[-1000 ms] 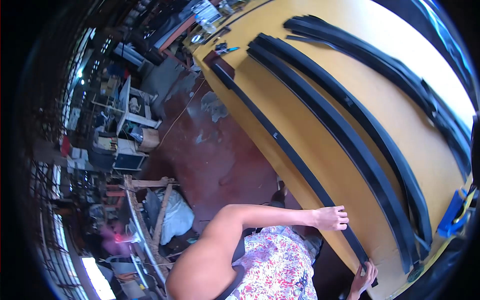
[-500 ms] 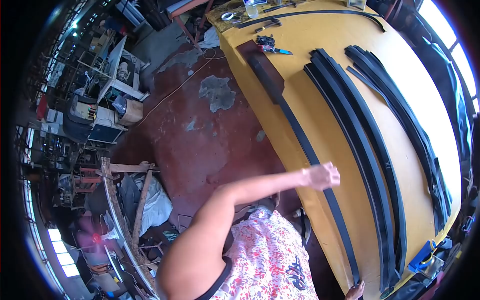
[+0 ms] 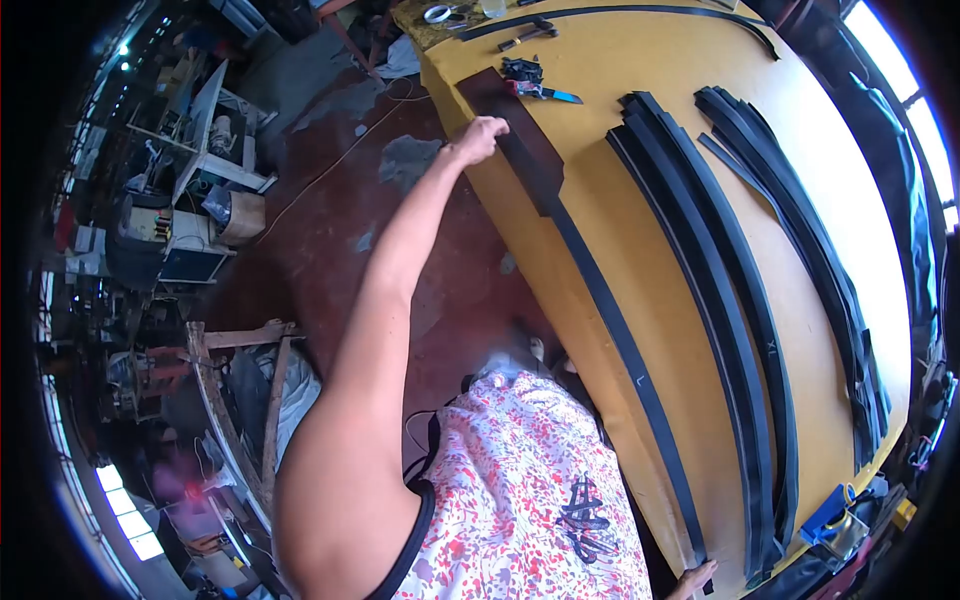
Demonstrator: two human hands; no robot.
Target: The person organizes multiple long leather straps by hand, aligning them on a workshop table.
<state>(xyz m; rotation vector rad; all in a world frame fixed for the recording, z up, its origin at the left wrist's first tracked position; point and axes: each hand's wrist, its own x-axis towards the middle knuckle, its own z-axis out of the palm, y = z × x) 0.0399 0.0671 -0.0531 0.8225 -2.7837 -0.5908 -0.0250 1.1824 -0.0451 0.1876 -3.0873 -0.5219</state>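
Observation:
A long narrow black strip (image 3: 635, 360), marked with a white letter, lies along the near edge of the yellow-topped table (image 3: 590, 330). Its far end rests over a dark brown flat board (image 3: 535, 150). My left hand (image 3: 478, 140) reaches to that end, fingers closed at the strip beside the board's edge. Down at the strip's near end is my right hand (image 3: 695, 578), partly cut off by the shirt, with its fingers closed around the end. A cutter knife (image 3: 550, 94) with a blue and red handle lies just past the board, touching a small heap of black pieces (image 3: 522, 70).
Stacked black strips (image 3: 690, 240) run down the table's middle, with another bundle (image 3: 800, 220) farther right. A hammer (image 3: 528, 36) and a tape roll (image 3: 437, 14) lie at the far end. Blue tools (image 3: 830, 515) sit at the near right corner. A wooden frame (image 3: 235, 400) stands on the left.
My left hand has moved from above the middle of the strip to its far end by the brown board. My right hand stays at the near end. The view has shifted slightly.

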